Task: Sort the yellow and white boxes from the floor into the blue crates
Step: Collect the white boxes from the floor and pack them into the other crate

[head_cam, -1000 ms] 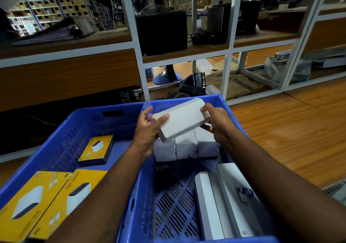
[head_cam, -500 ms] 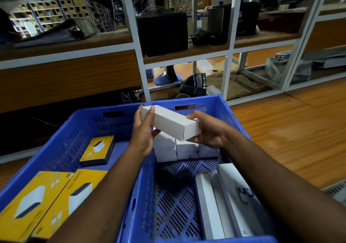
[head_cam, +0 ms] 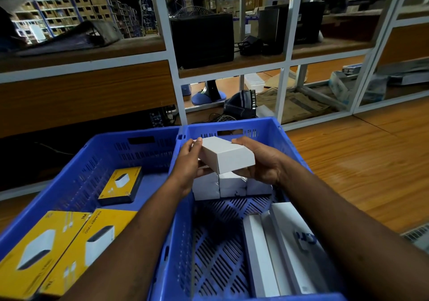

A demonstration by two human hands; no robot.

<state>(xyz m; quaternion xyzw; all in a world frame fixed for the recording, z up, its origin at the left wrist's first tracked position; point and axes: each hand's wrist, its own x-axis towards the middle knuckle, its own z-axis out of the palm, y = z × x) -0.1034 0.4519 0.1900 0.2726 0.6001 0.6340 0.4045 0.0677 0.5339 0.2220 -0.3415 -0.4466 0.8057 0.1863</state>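
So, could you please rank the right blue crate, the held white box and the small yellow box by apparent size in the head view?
1. Right blue crate
2. Held white box
3. Small yellow box; similar in size, so this ranking is unsure.

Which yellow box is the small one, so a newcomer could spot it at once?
Look in the left crate, which holds three yellow boxes. Two large ones lie side by side at its near end. The small box lies alone farther back, with dark sides and a slight tilt.

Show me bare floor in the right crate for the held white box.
Slotted floor is bare between the standing white row and the long white boxes. The far end is crowded; both hands hold the white box above it.
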